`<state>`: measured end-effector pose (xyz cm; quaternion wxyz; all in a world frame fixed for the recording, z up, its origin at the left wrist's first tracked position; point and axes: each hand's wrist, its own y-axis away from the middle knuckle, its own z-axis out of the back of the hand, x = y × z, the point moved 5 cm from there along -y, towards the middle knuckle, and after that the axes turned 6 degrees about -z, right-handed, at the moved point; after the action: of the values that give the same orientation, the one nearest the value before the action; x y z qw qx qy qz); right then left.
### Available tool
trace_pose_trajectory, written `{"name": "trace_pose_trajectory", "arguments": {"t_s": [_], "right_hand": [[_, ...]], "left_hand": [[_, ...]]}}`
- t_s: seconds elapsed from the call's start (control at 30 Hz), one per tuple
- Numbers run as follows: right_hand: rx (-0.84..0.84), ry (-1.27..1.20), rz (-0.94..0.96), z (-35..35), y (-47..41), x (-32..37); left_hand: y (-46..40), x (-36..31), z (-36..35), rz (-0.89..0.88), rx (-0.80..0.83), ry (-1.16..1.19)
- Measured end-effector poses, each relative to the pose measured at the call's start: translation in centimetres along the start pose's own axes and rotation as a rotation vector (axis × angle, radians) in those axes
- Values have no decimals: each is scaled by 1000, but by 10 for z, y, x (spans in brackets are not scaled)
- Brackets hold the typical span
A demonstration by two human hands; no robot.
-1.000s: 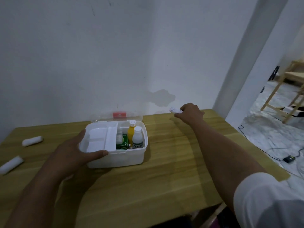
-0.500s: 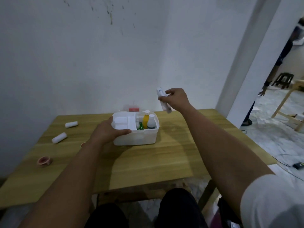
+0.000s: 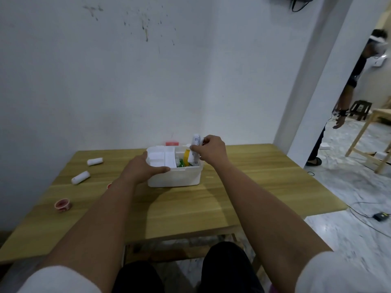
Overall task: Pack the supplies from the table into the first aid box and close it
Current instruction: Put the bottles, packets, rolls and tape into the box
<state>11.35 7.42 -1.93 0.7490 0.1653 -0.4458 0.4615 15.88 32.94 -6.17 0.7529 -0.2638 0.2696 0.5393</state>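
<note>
A white first aid box (image 3: pixel 175 179) stands open near the table's far edge, its lid with a red latch (image 3: pixel 171 143) tipped back. Inside sit a white tray insert (image 3: pixel 160 157), a yellow bottle (image 3: pixel 187 156) and a green packet (image 3: pixel 181 162). My left hand (image 3: pixel 143 168) grips the box's front left rim. My right hand (image 3: pixel 210 150) holds a white tube (image 3: pixel 194 152) upright, its lower end dipping into the box's right compartment. Two white bandage rolls (image 3: pixel 95 161) (image 3: pixel 80 177) lie on the table to the left, and a small red-and-white cup (image 3: pixel 62 204) stands nearer me.
The wooden table (image 3: pixel 232 193) butts against a white wall. Another person (image 3: pixel 347 102) stands in the doorway at the right, beside a wooden frame (image 3: pixel 372 132). Cables and a small black device (image 3: pixel 381 216) lie on the marble floor. A red object (image 3: pixel 109 185) peeks out beside my left wrist.
My right hand picked the white tube off the far table edge, lifted it, and brought it left and down over the box. The camera pulled back and rose.
</note>
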Motion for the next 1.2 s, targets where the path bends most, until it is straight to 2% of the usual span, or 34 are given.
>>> {"name": "trace_pose_trajectory", "arguments": {"t_s": [0.23, 0.37, 0.43, 0.53, 0.73, 0.87, 1.03, 1.2], "right_hand": [[-39, 151, 91, -12, 14, -11], [-121, 305, 89, -20, 20, -22], [-151, 305, 49, -19, 22, -26], [-102, 327, 0, -17, 20, -25], [-83, 505, 51, -20, 20, -12], [40, 617, 9, -17, 17, 0], [123, 494, -40, -10, 6, 7], [138, 443, 39, -3, 7, 15]], "left_hand": [[-1, 2, -4, -19, -16, 13], [-3, 3, -4, -22, -18, 19], [-3, 4, -5, -19, -11, 17], [-3, 3, -6, -22, -10, 31], [-4, 4, -3, -23, -6, 20], [-4, 2, -3, -16, 2, 7], [-6, 4, -3, -7, 9, -13], [-7, 4, -3, -4, 15, -8]]}}
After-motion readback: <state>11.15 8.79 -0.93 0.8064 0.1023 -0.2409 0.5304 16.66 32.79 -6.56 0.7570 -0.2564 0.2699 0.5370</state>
